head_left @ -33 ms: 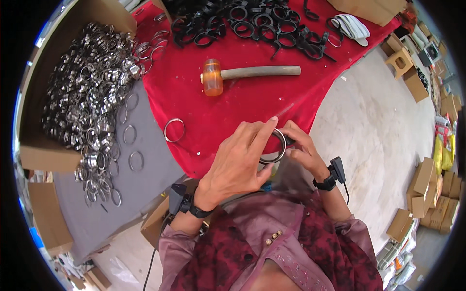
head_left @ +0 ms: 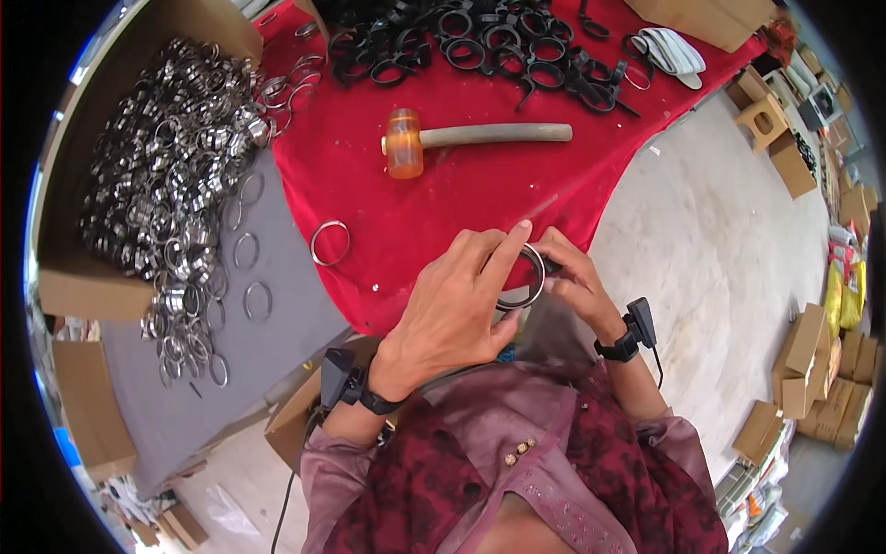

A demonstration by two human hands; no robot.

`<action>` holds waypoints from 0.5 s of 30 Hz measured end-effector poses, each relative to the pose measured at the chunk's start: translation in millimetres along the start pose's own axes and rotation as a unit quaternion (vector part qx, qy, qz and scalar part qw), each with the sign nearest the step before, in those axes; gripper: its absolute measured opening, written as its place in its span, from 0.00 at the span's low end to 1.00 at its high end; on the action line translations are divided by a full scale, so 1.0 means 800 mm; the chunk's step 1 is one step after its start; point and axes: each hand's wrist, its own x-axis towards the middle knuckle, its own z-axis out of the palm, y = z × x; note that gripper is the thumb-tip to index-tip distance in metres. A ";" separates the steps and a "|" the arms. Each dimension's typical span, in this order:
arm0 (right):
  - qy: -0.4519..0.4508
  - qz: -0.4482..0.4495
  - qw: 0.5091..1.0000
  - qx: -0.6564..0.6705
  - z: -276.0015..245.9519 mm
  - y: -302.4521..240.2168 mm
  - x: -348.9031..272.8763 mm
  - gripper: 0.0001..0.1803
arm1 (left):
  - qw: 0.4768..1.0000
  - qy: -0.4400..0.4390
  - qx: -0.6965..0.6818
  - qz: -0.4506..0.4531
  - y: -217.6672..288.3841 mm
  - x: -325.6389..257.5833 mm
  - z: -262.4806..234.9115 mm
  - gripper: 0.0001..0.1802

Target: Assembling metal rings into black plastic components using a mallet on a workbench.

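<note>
The left hand [head_left: 459, 305] and the right hand [head_left: 570, 280] meet over the near edge of the table, both closed on one metal ring [head_left: 526, 277]: the left forefinger lies stretched along the ring's upper rim with the thumb under it, while the right fingers curl and pinch its right side. The ring sits tilted between the two hands, just above the edge of the red cloth [head_left: 443, 194]. A single loose ring [head_left: 329, 243] lies flat on the cloth to the left, apart from the hands. Farther up rests a mallet [head_left: 471, 140] with an amber head and wooden handle. Beyond it spreads a heap of black rings [head_left: 471, 42]. At far left a cardboard box [head_left: 65, 277] holds a pile of silver rings [head_left: 166, 175], spilling onto grey cloth [head_left: 277, 342].
</note>
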 end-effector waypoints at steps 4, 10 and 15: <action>-0.004 0.025 0.999 0.045 -0.010 0.014 -0.014 0.22 | 0.998 -0.010 0.053 -0.032 0.030 0.000 0.013 0.50; -0.024 -0.021 0.996 0.087 -0.014 0.027 -0.029 0.19 | 0.992 -0.015 0.119 -0.044 0.056 0.000 0.030 0.50; -0.047 0.028 0.989 0.137 -0.017 0.042 -0.047 0.19 | 0.989 -0.041 0.132 -0.055 0.059 0.000 0.036 0.51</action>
